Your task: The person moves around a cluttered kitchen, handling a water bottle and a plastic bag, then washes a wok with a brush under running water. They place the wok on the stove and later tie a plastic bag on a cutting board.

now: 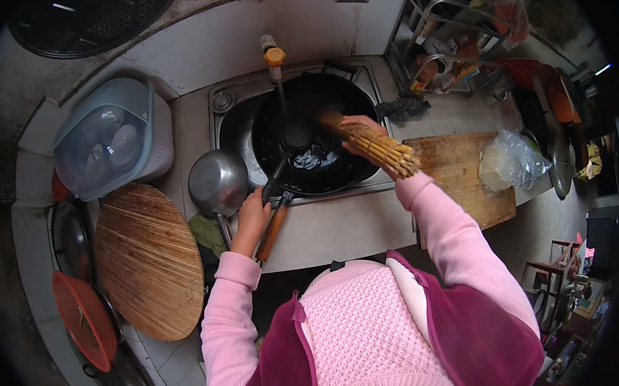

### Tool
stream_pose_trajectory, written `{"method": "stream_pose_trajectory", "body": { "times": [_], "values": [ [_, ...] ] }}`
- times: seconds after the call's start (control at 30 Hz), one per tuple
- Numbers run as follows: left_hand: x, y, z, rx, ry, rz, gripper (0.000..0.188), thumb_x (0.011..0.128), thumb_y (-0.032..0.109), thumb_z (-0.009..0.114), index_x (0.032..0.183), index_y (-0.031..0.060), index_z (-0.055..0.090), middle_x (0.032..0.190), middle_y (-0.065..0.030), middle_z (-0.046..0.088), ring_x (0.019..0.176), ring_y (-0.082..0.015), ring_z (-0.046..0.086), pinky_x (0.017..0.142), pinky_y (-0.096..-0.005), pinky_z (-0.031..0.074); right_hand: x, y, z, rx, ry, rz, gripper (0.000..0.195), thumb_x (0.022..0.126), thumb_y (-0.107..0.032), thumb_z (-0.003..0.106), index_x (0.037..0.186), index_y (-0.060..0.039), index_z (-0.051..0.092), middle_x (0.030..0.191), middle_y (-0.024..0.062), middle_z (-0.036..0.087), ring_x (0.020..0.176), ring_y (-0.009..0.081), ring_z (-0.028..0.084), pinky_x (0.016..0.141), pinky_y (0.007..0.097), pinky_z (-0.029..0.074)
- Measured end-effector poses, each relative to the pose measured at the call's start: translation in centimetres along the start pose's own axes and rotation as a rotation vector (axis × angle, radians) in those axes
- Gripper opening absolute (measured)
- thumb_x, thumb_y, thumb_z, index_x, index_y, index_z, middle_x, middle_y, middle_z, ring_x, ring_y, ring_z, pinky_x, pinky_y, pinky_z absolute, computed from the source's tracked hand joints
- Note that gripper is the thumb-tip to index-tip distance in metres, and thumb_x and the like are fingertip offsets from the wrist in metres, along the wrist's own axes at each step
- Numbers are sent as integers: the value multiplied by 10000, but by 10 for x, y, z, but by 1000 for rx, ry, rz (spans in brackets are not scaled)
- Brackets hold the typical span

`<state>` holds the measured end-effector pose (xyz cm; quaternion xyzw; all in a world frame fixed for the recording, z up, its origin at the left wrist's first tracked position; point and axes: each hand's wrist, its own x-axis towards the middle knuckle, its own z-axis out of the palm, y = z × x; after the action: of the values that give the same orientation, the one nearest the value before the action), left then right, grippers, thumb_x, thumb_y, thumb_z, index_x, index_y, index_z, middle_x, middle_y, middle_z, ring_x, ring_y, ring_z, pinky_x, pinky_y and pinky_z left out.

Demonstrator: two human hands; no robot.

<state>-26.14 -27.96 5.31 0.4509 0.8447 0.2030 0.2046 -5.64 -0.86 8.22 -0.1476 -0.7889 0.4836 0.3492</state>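
A large black wok [334, 164] sits tilted in the stainless steel sink [235, 136], below a tap with an orange handle [274, 56] from which water runs. My left hand [253, 218] grips the black handle of a ladle [299, 135], whose bowl is inside the wok under the stream. The wok's wooden handle [273, 229] points towards me, beside that hand. In my right hand [366, 135] is a bound bamboo brush [379, 148], its blurred bristle end over the wok's right part. Left of the wok, a metal saucepan [218, 183] lies bottom up.
A round wooden board [150, 260], a lidded plastic box [114, 139] and an orange colander [84, 321] stand at the left. On the right are a dark scouring pad [403, 109], a rectangular cutting board [455, 156], a plastic bag [514, 162] and a metal rack [445, 57].
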Motion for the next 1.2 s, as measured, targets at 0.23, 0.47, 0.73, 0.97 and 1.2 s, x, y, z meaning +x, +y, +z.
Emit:
{"method": "stream_pose_trajectory", "body": {
  "times": [0.23, 0.47, 0.73, 0.97, 1.2],
  "values": [
    [-8, 6, -1, -95, -9, -79, 466, 748, 82, 699, 1157, 24, 484, 994, -232, 612, 945, -410, 592, 798, -474, 486, 2, -4, 0, 80, -77, 239, 411, 692, 1, 752, 1077, -70, 626, 1088, 92, 607, 1019, 211, 603, 904, 290, 470],
    [-8, 12, 0, -14, 197, 30, 452, 718, 59, 725, 1101, 28, 487, 883, -207, 628, 875, -426, 593, 775, -472, 486, -4, -7, 6, 10, -252, 32, 447, 669, -43, 809, 1075, -104, 633, 1017, 61, 626, 972, 182, 611, 868, 278, 502],
    [2, 8, -24, -915, -196, -606, 225, 921, 258, 573, 957, 42, 625, 759, -56, 639, 622, -139, 591, 516, -268, 497, 27, 17, -53, -117, 1, 84, 435, 770, -92, 751, 1163, -93, 563, 1113, 51, 594, 1068, 176, 565, 941, 296, 444],
    [7, 2, -16, -1234, -427, -730, 390, 1002, 333, 420, 1103, 8, 610, 753, -2, 633, 541, -26, 519, 407, -141, 405, -5, -5, 0, 174, -97, 59, 440, 743, -75, 771, 1138, -128, 584, 1106, 35, 595, 1047, 160, 567, 933, 301, 461],
    [4, -11, -1, -1192, -313, -760, 327, 999, 310, 433, 1007, 28, 597, 743, -11, 623, 508, -34, 453, 384, -153, 349, 24, 13, -28, -153, -145, 214, 404, 753, -41, 742, 1117, -114, 582, 1093, 29, 586, 1031, 164, 564, 909, 297, 465]
  ]
}}
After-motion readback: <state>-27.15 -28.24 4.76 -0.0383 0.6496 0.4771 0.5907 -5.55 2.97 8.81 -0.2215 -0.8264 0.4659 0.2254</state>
